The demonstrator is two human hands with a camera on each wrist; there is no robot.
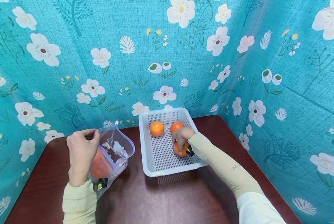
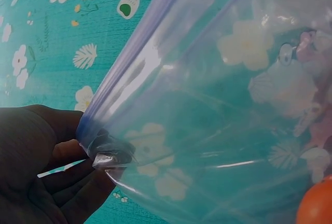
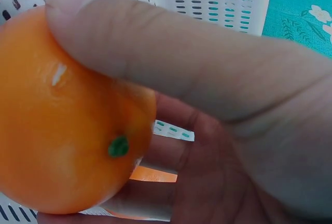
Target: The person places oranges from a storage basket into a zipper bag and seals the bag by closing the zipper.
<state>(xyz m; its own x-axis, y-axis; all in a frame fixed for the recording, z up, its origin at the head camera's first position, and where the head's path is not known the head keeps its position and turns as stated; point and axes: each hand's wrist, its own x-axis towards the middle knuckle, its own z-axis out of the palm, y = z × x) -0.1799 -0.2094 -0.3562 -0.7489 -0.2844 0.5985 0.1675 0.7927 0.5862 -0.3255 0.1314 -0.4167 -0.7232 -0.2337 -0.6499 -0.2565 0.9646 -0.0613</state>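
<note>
My left hand (image 1: 83,151) pinches the upper edge of a clear zip bag (image 1: 129,143) between thumb and fingers, and the bag's mouth gapes. Inside the bag lies an orange fruit (image 1: 100,165), seen through printed plastic; its lower part shows at the corner of the left wrist view. My right hand (image 1: 182,138) reaches into a white perforated basket (image 1: 171,172). Its thumb and fingers curl round an orange (image 3: 78,130) with a small green stem spot. Two more oranges stay in the basket, one at the back left (image 1: 157,128) and one (image 1: 176,126) just behind my right hand.
Basket and bag stand on a dark reddish-brown table (image 1: 161,202), the basket near its back edge and to the right of the bag. A turquoise flowered cloth (image 1: 144,68) hangs behind the table and along its right side.
</note>
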